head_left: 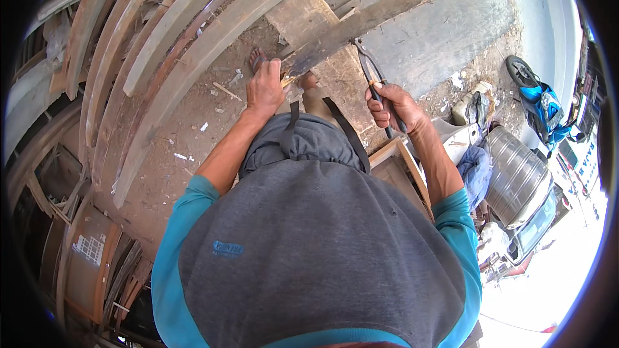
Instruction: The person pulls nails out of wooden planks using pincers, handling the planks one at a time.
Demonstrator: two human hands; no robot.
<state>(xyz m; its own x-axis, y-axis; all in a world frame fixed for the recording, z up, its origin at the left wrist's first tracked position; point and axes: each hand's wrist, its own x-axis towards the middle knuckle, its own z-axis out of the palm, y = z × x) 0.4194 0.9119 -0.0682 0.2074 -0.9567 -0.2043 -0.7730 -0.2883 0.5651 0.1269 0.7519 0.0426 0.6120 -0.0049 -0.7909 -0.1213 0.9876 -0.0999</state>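
My left hand [265,87] grips the splintered near end of a long weathered wooden plank [400,1] that runs up to the right. My right hand [391,107] is closed around the two dark handles of metal pincers [367,67], whose jaws reach up and touch the plank's lower edge. Both forearms come out of teal sleeves over a grey shirt. A sandalled foot [258,59] shows just beyond my left hand on the dirt.
Several long curved planks [174,38] lean at the left over dirt ground. A grey concrete slab [438,38] lies behind the plank. A wooden frame [403,171], a metal drum [516,177] and a blue motorbike [541,103] stand at the right.
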